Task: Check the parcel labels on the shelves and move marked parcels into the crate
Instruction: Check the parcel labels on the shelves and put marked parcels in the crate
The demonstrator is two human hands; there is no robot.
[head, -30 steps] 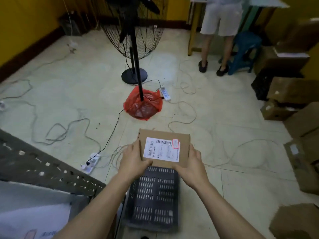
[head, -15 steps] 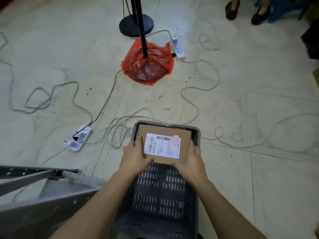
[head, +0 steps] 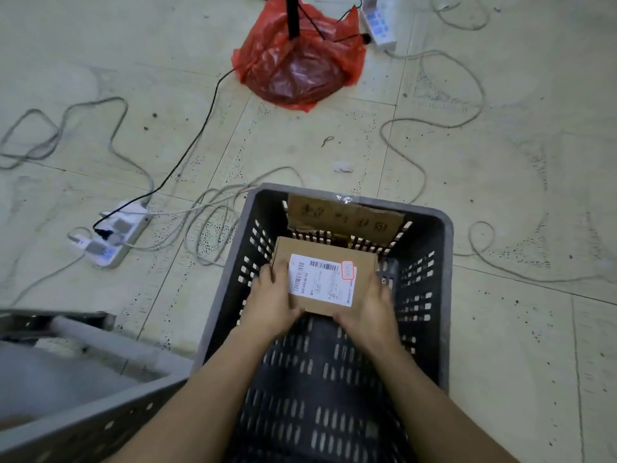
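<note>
Both hands hold a flat cardboard parcel (head: 325,259) inside the dark slotted plastic crate (head: 445,228), toward the crate's 12 o'clock end. Parcel rides label-up, so the white shipping label (head: 321,284) w/ barcode stays readable; a red-outlined mark (head: 347,270) sits at the label's 1 o'clock corner, prob. the reason this one goes in the crate.

Left hand (head: 271,300) clamps the parcel's 9 o'clock edge, thumb over the top face just beside the label, fingers curled under. Right hand (head: 370,307) does the same at the 3 o'clock edge, near the 5 o'clock corner. Two-sided grip keeps the box level for a flat set-down. Neither hand is let go: both wrapped round the edges, only as wide as the box is thick. Can't tell if the parcel's underside touches the crate floor yet.

A cardboard sheet (head: 344,217) w/ handwriting leans on the crate's far wall, 12 o'clock of the parcel. On the tile floor, a red plastic bag (head: 297,65) lies well apart at 12 o'clock, a white power strip (head: 112,235) at 9 o'clock of the crate, cables looping between. Grey perforated metal shelf frame (head: 83,426) at 7 o'clock.

Judgement: placing step nearly done; release is next.
</note>
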